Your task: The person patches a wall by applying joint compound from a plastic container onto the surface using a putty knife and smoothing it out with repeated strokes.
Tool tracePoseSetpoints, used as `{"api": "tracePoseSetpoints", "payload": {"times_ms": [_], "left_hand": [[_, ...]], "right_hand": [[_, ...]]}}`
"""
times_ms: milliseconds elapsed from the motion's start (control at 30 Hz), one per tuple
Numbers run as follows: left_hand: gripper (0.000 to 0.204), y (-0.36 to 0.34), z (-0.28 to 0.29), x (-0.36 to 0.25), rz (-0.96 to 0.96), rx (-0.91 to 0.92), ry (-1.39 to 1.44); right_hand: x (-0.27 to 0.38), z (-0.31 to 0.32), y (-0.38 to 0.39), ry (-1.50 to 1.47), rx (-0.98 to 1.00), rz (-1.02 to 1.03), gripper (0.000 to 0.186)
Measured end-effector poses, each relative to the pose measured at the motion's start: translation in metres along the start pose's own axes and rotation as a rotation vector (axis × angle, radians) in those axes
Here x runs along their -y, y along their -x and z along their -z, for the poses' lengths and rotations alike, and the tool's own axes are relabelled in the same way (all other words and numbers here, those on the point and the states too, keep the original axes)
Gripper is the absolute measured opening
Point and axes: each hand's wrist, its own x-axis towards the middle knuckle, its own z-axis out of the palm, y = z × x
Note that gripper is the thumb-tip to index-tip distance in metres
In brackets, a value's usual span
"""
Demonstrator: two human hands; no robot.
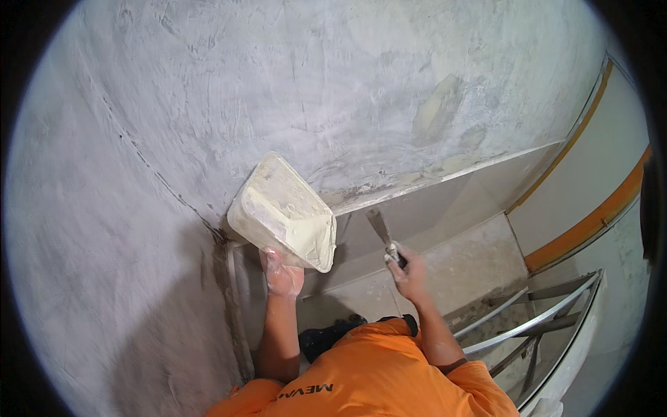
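Observation:
My left hand grips the lower edge of a white plastic tub, which is tilted and holds cream-coloured filler paste along its near side. Paste smears my left fingers. In my right hand is a putty knife, its handle wrapped by my fingers and its blade pointing up and to the left. Blade and tub are apart, with the knife to the right. Both stand out in front of the plastered wall, close to the ledge along its bottom.
A second plastered wall meets the first at a rough corner on the left. At the right are a door frame with orange edging and a metal frame with bars. The floor shows below the ledge.

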Motion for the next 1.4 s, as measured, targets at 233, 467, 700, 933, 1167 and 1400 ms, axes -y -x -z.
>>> {"api": "tracePoseSetpoints", "payload": {"times_ms": [233,467,700,933,1167,1400], "left_hand": [[0.085,-0.003,-0.009,-0.011,0.200,-0.174,0.098],[0.081,-0.003,-0.003,-0.005,0.180,-0.130,-0.052],[0.086,-0.001,0.000,0.004,0.138,-0.153,-0.045],[0.081,0.000,0.007,0.014,0.092,-0.292,-0.076],[0.071,-0.003,-0.002,0.012,-0.090,-0.319,-0.236],[0.073,-0.008,-0.006,0.014,-0.223,-0.242,-0.395]], "right_hand": [[0.053,0.040,-0.012,-0.584,0.167,-0.158,0.023],[0.055,0.030,-0.011,-0.204,0.186,-0.001,0.024],[0.075,0.029,-0.007,-0.019,0.188,0.054,0.023],[0.077,0.029,-0.006,-0.047,0.230,0.011,0.021],[0.093,0.036,-0.002,-0.173,0.375,-0.136,0.013],[0.100,0.042,-0.002,-0.547,0.634,-0.411,0.023]]}}
